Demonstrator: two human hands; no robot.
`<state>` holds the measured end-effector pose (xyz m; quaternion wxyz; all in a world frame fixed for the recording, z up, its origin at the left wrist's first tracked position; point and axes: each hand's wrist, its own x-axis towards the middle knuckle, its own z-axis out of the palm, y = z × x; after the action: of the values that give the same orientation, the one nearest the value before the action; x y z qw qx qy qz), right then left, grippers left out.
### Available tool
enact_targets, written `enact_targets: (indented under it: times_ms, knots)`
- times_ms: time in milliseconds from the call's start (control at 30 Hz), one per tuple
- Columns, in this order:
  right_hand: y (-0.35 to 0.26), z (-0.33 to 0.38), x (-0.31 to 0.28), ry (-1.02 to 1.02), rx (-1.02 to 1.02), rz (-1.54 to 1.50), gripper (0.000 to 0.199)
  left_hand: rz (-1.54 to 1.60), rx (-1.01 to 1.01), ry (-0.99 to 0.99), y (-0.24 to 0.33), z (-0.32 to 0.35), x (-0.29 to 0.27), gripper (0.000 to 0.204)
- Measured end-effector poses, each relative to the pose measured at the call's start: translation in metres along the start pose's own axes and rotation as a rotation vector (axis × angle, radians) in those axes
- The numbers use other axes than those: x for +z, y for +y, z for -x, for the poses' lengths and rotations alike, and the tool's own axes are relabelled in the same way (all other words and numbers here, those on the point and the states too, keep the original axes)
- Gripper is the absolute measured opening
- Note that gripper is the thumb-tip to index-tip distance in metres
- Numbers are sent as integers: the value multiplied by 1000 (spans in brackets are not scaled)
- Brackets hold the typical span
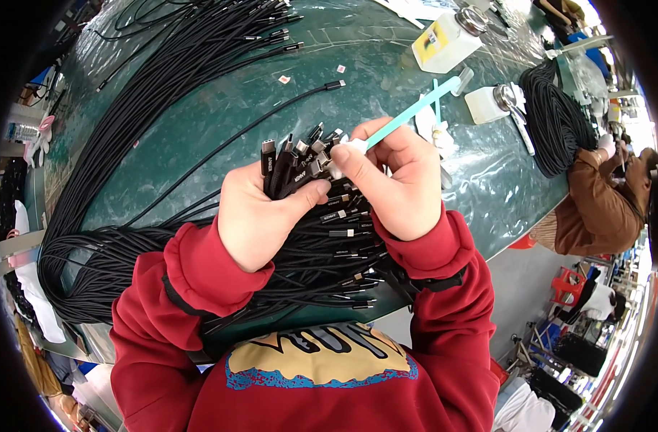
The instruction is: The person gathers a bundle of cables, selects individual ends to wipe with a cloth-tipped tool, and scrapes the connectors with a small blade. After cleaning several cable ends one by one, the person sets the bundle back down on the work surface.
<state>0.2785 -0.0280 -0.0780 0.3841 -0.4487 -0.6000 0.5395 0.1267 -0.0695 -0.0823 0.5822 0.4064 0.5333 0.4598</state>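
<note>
My left hand is wrapped round a bunch of black USB cable ends, their metal plugs pointing up and away from me. My right hand pinches a turquoise stick, which slants up to the right and has a clear piece at its far end. Something white, perhaps a wipe or swab tip, shows between the right thumb and forefinger, close against the plugs. Below both hands, more black cables lie with their plugs toward the right.
A long loop of black cables curves along the left of the green table. White bottles, one larger and one smaller, stand at the far right, near a coiled black cable bundle. A person in brown sits beyond.
</note>
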Motion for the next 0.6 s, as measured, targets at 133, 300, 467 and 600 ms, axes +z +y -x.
enact_targets:
  times_ms: [133, 300, 467, 600]
  knots:
    - [3, -2, 1, 112, -83, -216, 12, 1, 13, -11, -1, -1, 1, 14]
    - [-1, -5, -7, 80, -23, 2, 11, -29, -160, -82, 4, -4, -2, 17]
    - [1, -6, -13, 102, -158, -251, 9, 41, 31, -28, -2, -6, 2, 22]
    - [4, -5, -14, 71, -125, -351, 9, 253, -201, -155, 0, -8, -7, 26]
